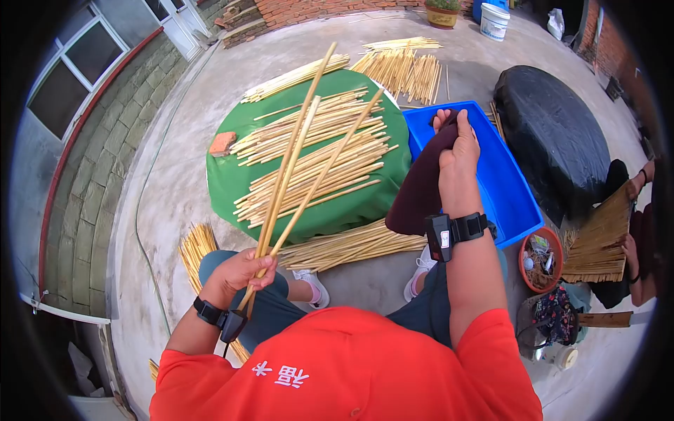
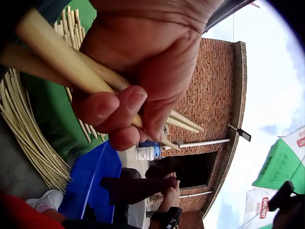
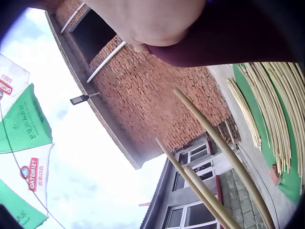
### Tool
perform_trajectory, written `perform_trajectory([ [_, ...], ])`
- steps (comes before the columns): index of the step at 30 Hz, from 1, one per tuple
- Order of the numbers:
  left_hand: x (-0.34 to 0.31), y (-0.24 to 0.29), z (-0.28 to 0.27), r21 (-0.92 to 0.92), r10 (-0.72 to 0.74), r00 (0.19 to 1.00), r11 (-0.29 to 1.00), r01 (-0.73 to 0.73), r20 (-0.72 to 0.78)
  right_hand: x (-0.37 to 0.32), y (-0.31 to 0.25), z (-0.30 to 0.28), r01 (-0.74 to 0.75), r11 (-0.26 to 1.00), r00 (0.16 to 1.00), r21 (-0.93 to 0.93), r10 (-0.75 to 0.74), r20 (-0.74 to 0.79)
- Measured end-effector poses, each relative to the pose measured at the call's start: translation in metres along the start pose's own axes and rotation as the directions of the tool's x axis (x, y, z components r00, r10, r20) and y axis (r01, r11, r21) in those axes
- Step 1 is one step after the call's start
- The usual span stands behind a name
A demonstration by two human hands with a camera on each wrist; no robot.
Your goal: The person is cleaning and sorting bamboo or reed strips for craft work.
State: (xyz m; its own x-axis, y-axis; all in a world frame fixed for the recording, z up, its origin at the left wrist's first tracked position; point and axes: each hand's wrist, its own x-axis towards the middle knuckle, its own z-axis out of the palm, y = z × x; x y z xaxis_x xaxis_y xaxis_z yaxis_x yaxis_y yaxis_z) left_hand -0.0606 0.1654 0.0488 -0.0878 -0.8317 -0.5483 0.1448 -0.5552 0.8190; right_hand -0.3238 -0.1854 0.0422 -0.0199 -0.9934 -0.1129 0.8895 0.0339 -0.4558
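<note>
Several pale stalks (image 1: 286,163) are gripped near their lower ends by the left hand (image 1: 244,272); they fan out upward over the green-covered round table. The left wrist view shows the fingers of the left hand (image 2: 128,71) curled round the stalks (image 2: 62,52). Up at the right, over the blue bin, the right hand (image 1: 460,151) holds a dark maroon cloth (image 1: 419,186), which hangs down to the left. In the right wrist view the cloth (image 3: 228,36) hangs beside the right hand (image 3: 152,21), and the stalks (image 3: 224,148) stand apart from it.
Stalks lie in rows on the green cloth (image 1: 228,182) with a brick piece (image 1: 222,144). More stalks (image 1: 358,245) lie on the ground. A blue bin (image 1: 502,189), a red basin (image 1: 540,259) and a black-covered round object (image 1: 551,133) stand right. Another person holds a stalk mat (image 1: 597,238).
</note>
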Motion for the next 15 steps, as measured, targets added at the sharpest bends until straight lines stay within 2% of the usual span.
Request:
perform_trajectory([
  [1, -0.001, 0.006, -0.007, -0.019, 0.1, 0.993, 0.995, -0.102, -0.063, -0.002, 0.0, 0.004, -0.011, 1.0, 1.0, 0.003, 0.01, 0.019],
  [3, 0.006, 0.028, -0.013, 0.059, 0.197, 0.951, 0.98, -0.188, -0.238, -0.011, 0.002, 0.007, -0.222, 0.974, 0.973, 0.041, 0.219, 0.075],
  [5, 0.025, 0.052, 0.001, 0.137, 0.319, 0.886, 0.947, -0.289, -0.337, -0.041, 0.021, 0.017, -0.3, 0.952, 0.932, -0.058, 0.306, 0.193],
  [6, 0.038, 0.064, 0.016, 0.189, 0.382, 0.845, 0.924, -0.334, -0.375, -0.056, 0.032, 0.017, -0.352, 0.928, 0.878, -0.119, 0.372, 0.302],
  [7, 0.054, 0.07, 0.026, 0.279, 0.404, 0.833, 0.908, -0.313, -0.378, -0.07, 0.044, 0.014, -0.391, 0.901, 0.81, -0.185, 0.433, 0.397],
  [8, 0.073, 0.07, 0.036, 0.366, 0.426, 0.823, 0.884, -0.29, -0.377, -0.083, 0.062, 0.009, -0.391, 0.892, 0.79, -0.228, 0.453, 0.414],
  [9, 0.095, 0.065, 0.047, 0.639, 0.555, 0.763, 0.727, -0.251, -0.332, -0.096, 0.075, 0.007, -0.387, 0.881, 0.771, -0.27, 0.47, 0.429],
  [10, 0.116, 0.058, 0.059, 0.847, 0.663, 0.707, 0.501, -0.176, -0.246, -0.114, 0.08, 0.012, -0.266, 0.889, 0.823, -0.372, 0.41, 0.392],
  [11, 0.131, 0.046, 0.077, 0.971, 0.705, 0.691, 0.239, -0.018, -0.16, -0.123, 0.081, 0.014, -0.145, 0.87, 0.869, -0.471, 0.34, 0.36],
  [12, 0.137, 0.049, 0.1, 0.943, 0.644, 0.73, 0.332, 0.005, -0.23, -0.119, 0.077, 0.014, -0.136, 0.871, 0.874, -0.472, 0.33, 0.357],
  [13, 0.145, 0.047, 0.102, 0.944, 0.641, 0.735, 0.329, -0.006, -0.219, -0.115, 0.073, 0.012, -0.2, 0.881, 0.884, -0.428, 0.351, 0.309],
  [15, 0.159, 0.036, 0.102, 0.85, 0.737, 0.671, 0.406, -0.337, -0.086, -0.103, 0.068, 0.007, -0.287, 0.885, 0.893, -0.365, 0.386, 0.233],
])
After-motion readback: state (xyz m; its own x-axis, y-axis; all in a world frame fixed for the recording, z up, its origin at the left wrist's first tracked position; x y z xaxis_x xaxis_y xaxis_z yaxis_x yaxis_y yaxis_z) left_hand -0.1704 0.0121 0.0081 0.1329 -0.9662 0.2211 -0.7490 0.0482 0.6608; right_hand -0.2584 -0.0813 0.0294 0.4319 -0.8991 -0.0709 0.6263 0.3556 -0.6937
